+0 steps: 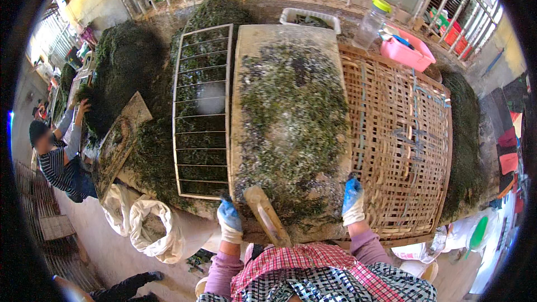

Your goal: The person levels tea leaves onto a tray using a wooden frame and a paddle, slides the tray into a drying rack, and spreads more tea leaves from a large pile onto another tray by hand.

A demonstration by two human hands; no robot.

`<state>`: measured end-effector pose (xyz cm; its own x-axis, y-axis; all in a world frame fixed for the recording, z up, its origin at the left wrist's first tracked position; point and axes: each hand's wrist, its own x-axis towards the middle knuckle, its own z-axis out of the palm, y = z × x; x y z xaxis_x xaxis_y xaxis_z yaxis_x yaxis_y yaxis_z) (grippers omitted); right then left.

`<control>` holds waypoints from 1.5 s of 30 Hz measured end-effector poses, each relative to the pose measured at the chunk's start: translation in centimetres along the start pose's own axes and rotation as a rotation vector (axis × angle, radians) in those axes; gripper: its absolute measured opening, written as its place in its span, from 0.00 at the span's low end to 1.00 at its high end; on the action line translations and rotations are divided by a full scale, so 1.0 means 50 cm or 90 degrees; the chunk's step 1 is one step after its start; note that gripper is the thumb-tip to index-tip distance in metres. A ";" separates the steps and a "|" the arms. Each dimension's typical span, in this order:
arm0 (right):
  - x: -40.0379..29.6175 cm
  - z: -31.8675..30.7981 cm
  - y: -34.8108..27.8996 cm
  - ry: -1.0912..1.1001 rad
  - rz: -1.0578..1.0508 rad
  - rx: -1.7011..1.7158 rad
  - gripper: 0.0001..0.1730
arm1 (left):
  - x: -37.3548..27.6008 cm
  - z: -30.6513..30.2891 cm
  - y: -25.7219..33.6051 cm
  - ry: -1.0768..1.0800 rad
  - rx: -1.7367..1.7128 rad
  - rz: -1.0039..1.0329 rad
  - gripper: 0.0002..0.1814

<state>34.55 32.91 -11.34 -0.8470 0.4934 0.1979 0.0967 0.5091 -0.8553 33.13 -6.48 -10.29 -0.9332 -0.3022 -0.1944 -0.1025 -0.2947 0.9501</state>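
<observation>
My left hand (230,220), in a blue and white glove, is at the lower right corner of a pale rectangular frame (203,149) strung with crossbars. Whether its fingers grip the frame is hidden. My right hand (353,201), gloved alike, is where the right edge of a flat board (256,35) meets a woven bamboo tray (402,155). Its grip is also unclear. Damp-looking, dark green plant matter (289,105), flecked white, covers much of the board. Between my hands, a wooden bar (266,216) lies slanted over the near edge.
Dark heaps of greenery (126,63) lie to the left. At the back are a white basket (310,19), a clear jar (369,25) and a pink tub (407,50). A person (63,155) works at left, beyond a slanted board (121,138). Open sacks (153,230) stand below.
</observation>
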 end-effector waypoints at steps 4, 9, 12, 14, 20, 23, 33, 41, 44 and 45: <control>-0.002 -0.125 -0.018 0.126 0.183 0.209 0.10 | -0.017 0.126 -0.062 -0.038 -0.044 -0.046 0.16; 0.025 -0.213 0.027 0.162 0.303 0.186 0.14 | -0.054 0.257 -0.046 -0.079 0.161 -0.066 0.19; 0.037 -0.251 -0.078 0.116 0.189 -0.401 0.23 | -0.063 0.289 0.076 -0.128 0.703 0.201 0.23; 0.064 -0.282 -0.129 0.083 0.070 -0.600 0.22 | -0.050 0.275 0.150 -0.157 0.807 0.240 0.24; 0.089 -0.203 -0.357 0.152 -0.170 -0.348 0.05 | 0.179 0.031 0.183 0.151 0.538 0.228 0.14; 0.004 -0.044 -0.396 -0.125 -0.006 0.136 0.11 | 0.297 -0.144 0.180 0.315 0.683 0.191 0.22; -0.038 0.505 -0.382 -0.445 0.156 0.255 0.36 | 0.341 -0.228 0.161 0.093 0.325 -0.003 0.09; -0.086 0.510 -0.537 -0.353 0.075 0.065 0.49 | 0.341 -0.396 0.197 -0.110 0.108 -0.033 0.13; -0.105 0.483 -0.478 -0.247 0.059 0.108 0.36 | 0.296 -0.273 0.241 -0.121 0.108 -0.190 0.14; -0.095 0.438 -0.514 -0.293 0.067 0.092 0.31 | 0.254 -0.227 0.291 -0.070 0.114 -0.262 0.15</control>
<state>24.66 2.06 -0.79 -0.9827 0.1577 -0.0966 0.1477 0.3548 -0.9232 23.67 -24.89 -1.68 -0.8327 -0.0914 -0.5462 -0.5209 -0.2056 0.8285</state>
